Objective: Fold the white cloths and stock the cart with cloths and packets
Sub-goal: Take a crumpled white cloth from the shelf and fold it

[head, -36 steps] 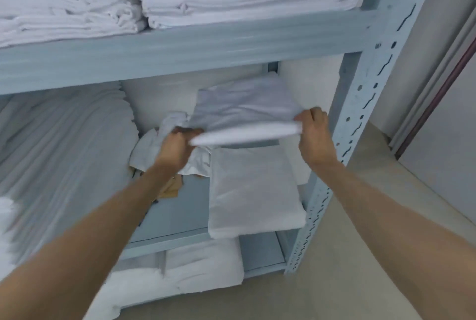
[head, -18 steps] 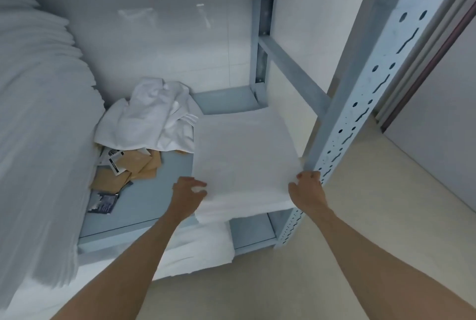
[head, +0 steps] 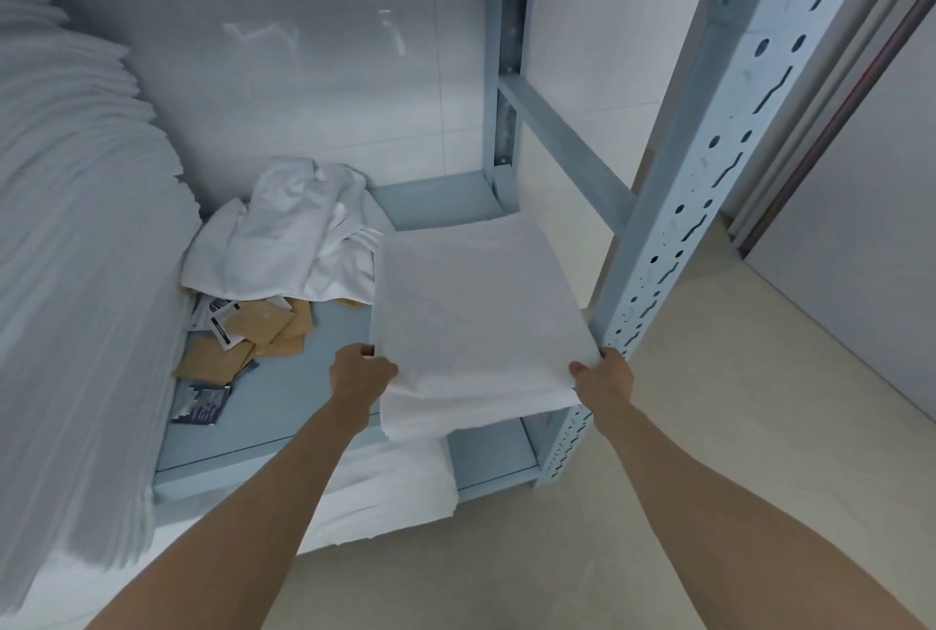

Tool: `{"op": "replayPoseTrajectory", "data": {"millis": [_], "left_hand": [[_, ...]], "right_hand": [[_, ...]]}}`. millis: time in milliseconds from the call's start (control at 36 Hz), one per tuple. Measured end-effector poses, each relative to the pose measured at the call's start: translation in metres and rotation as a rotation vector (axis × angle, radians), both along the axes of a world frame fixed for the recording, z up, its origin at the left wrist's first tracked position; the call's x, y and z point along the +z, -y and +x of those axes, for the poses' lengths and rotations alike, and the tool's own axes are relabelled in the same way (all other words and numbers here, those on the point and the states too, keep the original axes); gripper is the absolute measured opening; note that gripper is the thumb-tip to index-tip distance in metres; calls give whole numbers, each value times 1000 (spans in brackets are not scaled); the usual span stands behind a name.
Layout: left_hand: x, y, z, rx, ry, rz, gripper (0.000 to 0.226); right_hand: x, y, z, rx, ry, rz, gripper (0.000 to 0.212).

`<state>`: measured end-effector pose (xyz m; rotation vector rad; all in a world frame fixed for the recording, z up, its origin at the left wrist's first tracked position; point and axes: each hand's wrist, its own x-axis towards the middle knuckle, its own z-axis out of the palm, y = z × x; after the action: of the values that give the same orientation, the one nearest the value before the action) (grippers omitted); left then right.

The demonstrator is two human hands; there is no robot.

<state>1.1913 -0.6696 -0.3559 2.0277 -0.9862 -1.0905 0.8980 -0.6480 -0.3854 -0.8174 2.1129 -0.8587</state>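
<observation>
Fingers of left hand [head: 360, 375] and right hand [head: 606, 374] grip folded cloth stack [head: 476, 320] at near corners.

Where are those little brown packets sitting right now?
The brown packets lie on the blue shelf, left of the folded white cloth, partly tucked under the crumpled cloth.

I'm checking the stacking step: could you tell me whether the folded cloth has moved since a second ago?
Yes. The folded cloth went down from mid-air onto the stack beside the perforated shelf post; both hands grip its near corners.
</observation>
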Motion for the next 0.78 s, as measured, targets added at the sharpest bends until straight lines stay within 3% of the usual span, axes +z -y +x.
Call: {"op": "replayPoseTrajectory", "data": {"millis": [111,139,194,250,333,389,500,611,778], "left_hand": [[-5,-8,1,-82,53,82,21],[-8,-11,0,-122,103,128,28],[-14,-13,0,-237,358,177,54],[-16,-14,-4,-354,689,36,60],[-20,-7,-16,-588,892,-317,56],[-25,1,-28,-718,875,-366,57],[-60,0,-41,-812,757,-129,63],[-89,-10,-40,-786,792,-156,64],[-82,-6,-40,-818,774,-93,66]], "right_hand": [[-8,-6,4,11,-61,-33,46],[-8,-8,8,30,-133,-27,49],[-5,-11,15,106,-501,-61,50],[-1,-10,22,312,-871,-204,51],[0,2,34,671,-1043,-426,44],[-2,14,40,761,-1044,-342,46],[-35,19,37,840,-919,-36,63],[-56,19,31,858,-920,-13,69],[-56,27,30,893,-857,41,67]]}}
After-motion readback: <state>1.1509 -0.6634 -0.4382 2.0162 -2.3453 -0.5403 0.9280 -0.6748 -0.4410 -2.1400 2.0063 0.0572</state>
